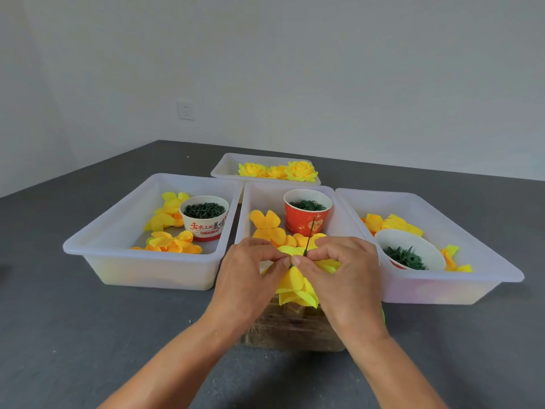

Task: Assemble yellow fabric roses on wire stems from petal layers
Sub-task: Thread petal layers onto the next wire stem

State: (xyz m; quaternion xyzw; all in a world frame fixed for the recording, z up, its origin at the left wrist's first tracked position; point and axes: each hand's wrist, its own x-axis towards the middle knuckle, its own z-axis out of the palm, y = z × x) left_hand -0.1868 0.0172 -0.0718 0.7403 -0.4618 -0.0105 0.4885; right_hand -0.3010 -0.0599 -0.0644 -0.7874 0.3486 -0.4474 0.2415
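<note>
Grip first: our left hand and right hand meet fingertip to fingertip, both pinching the rose where the wire passes through it. The wire rises from the pinch, tilted slightly away from us; yellow petals spread out just below and to both sides of the fingers. We cannot tell which finger bears on wire and which on fabric.

Below the grip, the petals hang over a wooden block on the table.

Progress, as we judge it: this rose carries several layers and looks part built, with a layer being seated on the stem. Beyond the grip, the far tray holds a few finished roses, so some are done. Loose petals lie in the middle tray just behind the grip, and more in the left tray and right tray, so much stock remains. Green parts fill the red cup behind the wire, the white cup to the left and the bowl to the right.

Clearances: tray rims stand close on either side of the hands, and the wire tip sits in front of the red cup. Open table lies toward us and to the near left and right.
</note>
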